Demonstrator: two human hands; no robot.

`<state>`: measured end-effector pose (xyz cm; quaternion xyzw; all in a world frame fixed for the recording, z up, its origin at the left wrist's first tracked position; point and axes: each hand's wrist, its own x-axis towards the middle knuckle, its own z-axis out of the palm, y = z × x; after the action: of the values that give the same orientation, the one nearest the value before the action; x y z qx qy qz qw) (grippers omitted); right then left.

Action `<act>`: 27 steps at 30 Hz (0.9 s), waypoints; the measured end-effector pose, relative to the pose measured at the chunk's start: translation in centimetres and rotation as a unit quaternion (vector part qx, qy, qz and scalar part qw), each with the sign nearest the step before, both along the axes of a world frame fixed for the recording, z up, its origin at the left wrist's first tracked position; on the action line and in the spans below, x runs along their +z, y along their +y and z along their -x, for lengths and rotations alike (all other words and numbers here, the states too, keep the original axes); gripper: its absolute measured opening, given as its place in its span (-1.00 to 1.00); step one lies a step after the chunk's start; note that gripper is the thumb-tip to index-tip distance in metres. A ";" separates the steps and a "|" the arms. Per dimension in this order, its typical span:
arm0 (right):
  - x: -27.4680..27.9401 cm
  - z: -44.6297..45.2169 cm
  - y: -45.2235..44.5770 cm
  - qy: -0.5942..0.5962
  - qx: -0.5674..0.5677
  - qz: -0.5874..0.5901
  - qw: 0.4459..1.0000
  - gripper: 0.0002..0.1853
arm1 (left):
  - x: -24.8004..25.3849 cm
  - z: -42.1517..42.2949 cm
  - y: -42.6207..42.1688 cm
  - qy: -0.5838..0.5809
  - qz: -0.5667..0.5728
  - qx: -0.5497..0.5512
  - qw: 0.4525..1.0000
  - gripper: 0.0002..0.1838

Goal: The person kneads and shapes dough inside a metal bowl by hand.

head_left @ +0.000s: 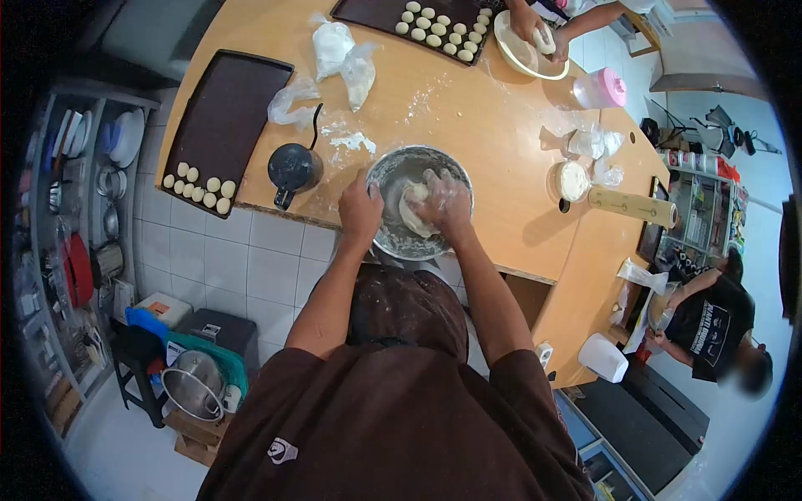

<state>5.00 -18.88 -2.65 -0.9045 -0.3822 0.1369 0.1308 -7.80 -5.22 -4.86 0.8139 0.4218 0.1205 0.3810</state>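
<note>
A metal mixing bowl [397, 241] dusted with flour stands at the table's front edge, close to my body. My left hand [361, 209] grips its left rim. Inside lies a pale lump of dough [413, 209], partly covered by my right hand [443, 203], whose floury fingers are curled over it and press into it. Left of the bowl sits a dark jug-like container [292, 169] with a cord or strap. Loose white flour [353, 142] is scattered on the wood behind it.
A dark tray [225, 117] with dough balls [199, 192] lies left; another tray [359, 10] is at the back. Flour bags [332, 46] stand between them. A co-worker's hands [543, 37] work over a cream bowl [510, 52]. Another person [706, 321] stands right, beyond a rolled sheet [632, 207].
</note>
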 end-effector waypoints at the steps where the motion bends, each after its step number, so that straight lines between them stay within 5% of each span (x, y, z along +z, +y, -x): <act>1: 1.1 -0.5 0.3 0.031 -0.003 0.000 1.000 -0.34 | 0.0 0.1 0.0 0.003 0.016 -0.003 1.000 -0.70; 8: 2.4 1.5 -2.6 0.073 -0.002 -0.128 0.989 -0.48 | 1.3 -0.2 0.2 0.023 0.034 -0.018 0.999 -0.73; 13: 4.4 5.7 -3.0 0.019 -0.021 -0.040 0.999 -0.20 | 1.1 -0.3 0.0 -0.009 0.006 -0.025 1.000 -0.75; 16: 6.4 7.3 -1.5 -0.167 -0.018 -0.026 0.985 -0.10 | 0.8 -0.1 0.0 -0.006 0.008 -0.020 1.000 -0.73; 20: 3.5 6.4 -0.5 -0.041 -0.065 -0.073 0.994 -0.12 | 0.4 0.3 0.2 0.018 0.042 -0.009 0.999 -0.72; 27: -4.9 6.1 -2.5 -0.156 0.011 -0.060 0.986 -0.15 | 0.6 0.5 -0.1 0.000 0.024 0.008 1.000 -0.67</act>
<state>-1.08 -21.38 -7.58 -0.9010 -0.4154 -0.0279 0.1218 -8.28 -5.36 -4.30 0.8013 0.4306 0.1138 0.3993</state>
